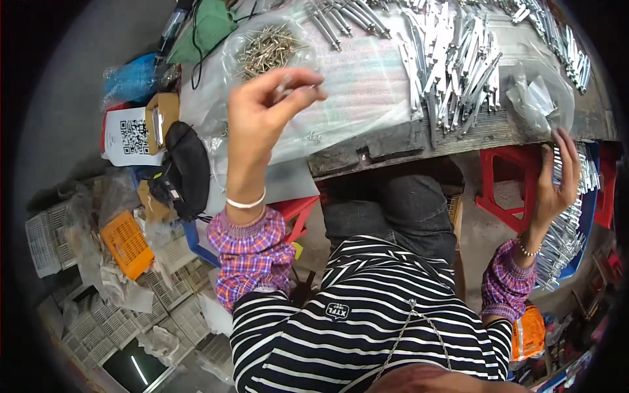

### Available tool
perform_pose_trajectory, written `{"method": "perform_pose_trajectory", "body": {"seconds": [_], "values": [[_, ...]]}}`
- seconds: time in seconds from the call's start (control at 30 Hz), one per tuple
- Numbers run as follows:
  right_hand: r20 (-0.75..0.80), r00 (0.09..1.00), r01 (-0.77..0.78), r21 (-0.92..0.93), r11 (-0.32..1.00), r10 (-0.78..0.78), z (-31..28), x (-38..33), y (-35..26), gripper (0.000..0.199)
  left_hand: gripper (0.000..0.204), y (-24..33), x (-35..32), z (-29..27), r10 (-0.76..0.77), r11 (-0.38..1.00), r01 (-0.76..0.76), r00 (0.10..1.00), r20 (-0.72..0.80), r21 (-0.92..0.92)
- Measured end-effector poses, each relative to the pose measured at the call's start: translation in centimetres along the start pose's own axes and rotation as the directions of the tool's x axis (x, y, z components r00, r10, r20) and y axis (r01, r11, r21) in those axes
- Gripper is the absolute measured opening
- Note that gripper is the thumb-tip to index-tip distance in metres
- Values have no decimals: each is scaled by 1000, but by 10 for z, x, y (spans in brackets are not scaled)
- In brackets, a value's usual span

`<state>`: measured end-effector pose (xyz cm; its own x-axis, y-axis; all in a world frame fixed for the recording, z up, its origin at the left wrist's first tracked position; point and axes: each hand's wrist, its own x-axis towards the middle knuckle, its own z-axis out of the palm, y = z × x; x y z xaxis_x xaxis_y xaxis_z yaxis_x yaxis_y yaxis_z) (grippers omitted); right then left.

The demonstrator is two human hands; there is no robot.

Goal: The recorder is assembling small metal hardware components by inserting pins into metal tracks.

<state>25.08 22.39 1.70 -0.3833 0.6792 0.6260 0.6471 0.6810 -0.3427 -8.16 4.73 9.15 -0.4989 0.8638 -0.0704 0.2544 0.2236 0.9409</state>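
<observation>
My left hand (272, 101) is raised over the left part of the table, its fingers curled and thumb and forefinger brought close together. Whatever lies between them is too small to make out. Just beyond it sits a clear plastic bag of brass-coloured screws (267, 54). At the table's right front edge is my right hand (560, 177), its fingers stretched and apart. Its fingertips reach the rim of a clear plastic bag (547, 98) with a white paper inside. Below that hand, a blue crate (585, 242) is filled with slim silvery metal rods (560, 245).
A heap of silvery metal bars (452, 72) lies mid-table, with more rods (347, 19) at the far edge. A few tiny metal parts (314, 137) lie near the front edge. Red stools (508, 183) stand underneath. A black bag (187, 167) and orange basket (128, 242) are at left.
</observation>
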Motion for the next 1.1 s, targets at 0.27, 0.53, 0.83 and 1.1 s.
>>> {"method": "perform_pose_trajectory", "body": {"seconds": [0.27,0.53,0.83,1.1], "values": [[539,811,-221,644,732,-229,40,-1,-125,32,15,-64,-67,-36,-242,944,195,958,-156,-267],[456,639,234,652,721,-620,124,3,-220,23,15,-90,-92,-46,-213,912,136,963,-164,-388],[428,598,323,645,692,-678,145,-6,-227,15,15,-109,-97,-46,-201,899,117,967,-159,-423],[426,593,307,665,681,-683,145,-4,-222,12,15,-105,-96,-42,-207,906,128,965,-159,-404]]}}
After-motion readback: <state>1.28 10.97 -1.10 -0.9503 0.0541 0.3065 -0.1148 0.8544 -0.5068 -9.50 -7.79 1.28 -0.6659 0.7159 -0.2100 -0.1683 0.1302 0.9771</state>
